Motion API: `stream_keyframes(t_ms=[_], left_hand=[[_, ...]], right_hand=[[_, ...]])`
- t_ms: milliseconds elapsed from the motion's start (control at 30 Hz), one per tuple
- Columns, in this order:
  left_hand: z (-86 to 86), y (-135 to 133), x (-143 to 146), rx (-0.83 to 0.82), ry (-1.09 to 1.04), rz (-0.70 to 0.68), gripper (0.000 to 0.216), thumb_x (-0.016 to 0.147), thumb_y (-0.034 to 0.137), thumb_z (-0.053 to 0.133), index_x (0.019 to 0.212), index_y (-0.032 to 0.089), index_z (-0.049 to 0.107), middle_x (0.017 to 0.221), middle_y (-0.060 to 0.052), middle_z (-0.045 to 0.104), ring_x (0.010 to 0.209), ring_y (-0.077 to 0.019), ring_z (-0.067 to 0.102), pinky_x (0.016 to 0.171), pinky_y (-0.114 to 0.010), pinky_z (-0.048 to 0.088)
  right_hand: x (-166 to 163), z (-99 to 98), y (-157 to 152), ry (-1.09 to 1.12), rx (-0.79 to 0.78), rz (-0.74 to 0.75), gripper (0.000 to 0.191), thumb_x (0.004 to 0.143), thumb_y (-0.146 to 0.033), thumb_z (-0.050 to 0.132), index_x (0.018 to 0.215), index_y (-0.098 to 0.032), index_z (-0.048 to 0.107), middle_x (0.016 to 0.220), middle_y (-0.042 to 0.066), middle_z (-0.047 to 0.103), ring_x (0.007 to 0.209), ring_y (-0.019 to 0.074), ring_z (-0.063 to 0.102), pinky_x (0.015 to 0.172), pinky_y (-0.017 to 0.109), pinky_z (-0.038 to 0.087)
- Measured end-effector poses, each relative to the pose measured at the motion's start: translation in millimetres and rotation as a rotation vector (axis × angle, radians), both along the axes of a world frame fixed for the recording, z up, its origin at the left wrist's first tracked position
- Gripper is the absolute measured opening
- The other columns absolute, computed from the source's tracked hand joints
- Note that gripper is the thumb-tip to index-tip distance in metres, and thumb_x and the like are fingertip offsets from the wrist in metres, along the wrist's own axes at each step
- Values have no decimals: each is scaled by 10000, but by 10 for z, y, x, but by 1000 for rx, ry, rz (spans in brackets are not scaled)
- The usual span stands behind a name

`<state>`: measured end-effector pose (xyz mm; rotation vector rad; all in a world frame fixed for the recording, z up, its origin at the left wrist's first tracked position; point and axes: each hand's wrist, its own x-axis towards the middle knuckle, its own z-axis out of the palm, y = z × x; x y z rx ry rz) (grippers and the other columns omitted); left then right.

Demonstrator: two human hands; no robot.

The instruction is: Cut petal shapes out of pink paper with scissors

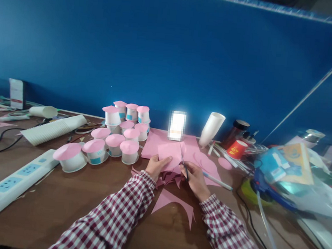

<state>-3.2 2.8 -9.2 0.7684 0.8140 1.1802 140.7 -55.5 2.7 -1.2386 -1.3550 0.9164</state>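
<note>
My left hand grips a piece of pink paper by its lower left part, thumb on top. In my right hand is a pair of scissors with dark handles, its blades at the right edge of that piece. Beneath lie larger pink sheets and curved pink offcuts. Closer to me rests a pink scrap with a round cutout. A marker pen lies just right of my right hand.
Several white paper cups topped with pink discs stand at left, some stacked. Farther left are a power strip and a long stack of cups. On the right are a red cup, a tall white cup stack and a blue glue gun.
</note>
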Motion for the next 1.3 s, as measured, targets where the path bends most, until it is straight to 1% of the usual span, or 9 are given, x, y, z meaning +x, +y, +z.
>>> stream_keyframes(t_ms=[100,233,333,533,767,933,1100,1233,1300], left_hand=[[-5,5,-3,9,-7,16,366,536,307,805,790,75,680,750,-104,699,633,-161,629,620,-276,516],[-33,25,-4,16,-8,68,358,548,326,796,779,86,666,687,-72,681,578,-139,609,569,-258,505],[-64,50,-9,33,-7,90,354,561,345,785,776,98,654,665,-53,665,545,-126,592,531,-249,488],[-80,99,-35,68,-41,166,310,563,319,781,721,99,631,622,-28,637,544,-105,568,537,-225,464],[-85,124,-78,103,-35,162,287,582,305,763,738,109,623,667,-30,643,589,-113,584,591,-242,470],[-82,140,-85,94,-16,190,240,572,251,754,691,120,592,608,6,607,528,-85,544,530,-209,436],[-1,99,-86,25,-135,129,292,548,212,769,772,123,605,640,-8,626,561,-112,580,538,-227,467],[19,97,-115,-85,-224,32,241,585,199,762,713,144,566,598,13,597,513,-95,571,482,-198,469],[12,107,-127,-137,-275,-8,230,622,214,750,702,157,541,591,20,588,492,-85,565,495,-199,489]], right_hand=[[11,-33,12,9,-21,5,292,751,-445,629,782,-155,628,566,-31,496,497,104,436,458,221,358],[12,-56,17,38,-56,0,298,754,-433,627,852,-151,634,549,-37,490,465,99,438,436,216,360],[10,-55,13,44,-76,0,305,757,-439,622,866,-154,632,553,-34,489,453,101,443,429,220,365],[16,-59,11,28,-47,14,317,755,-456,622,841,-150,632,544,-32,491,449,101,445,429,221,362],[23,-18,-16,-3,-38,19,300,771,-447,612,802,-149,625,535,-35,496,449,96,445,430,214,348],[16,-50,4,35,-60,-10,365,742,-484,634,843,-134,625,525,-40,494,440,96,445,430,221,365],[27,-129,56,89,-65,-77,417,717,-504,651,911,-136,617,562,-28,525,463,115,500,443,234,405],[25,-135,71,108,-71,-109,420,719,-506,644,931,-145,612,572,-16,548,480,131,532,453,244,427],[19,-135,74,119,-72,-109,406,722,-495,646,923,-144,612,571,-17,548,474,128,527,454,245,430]])
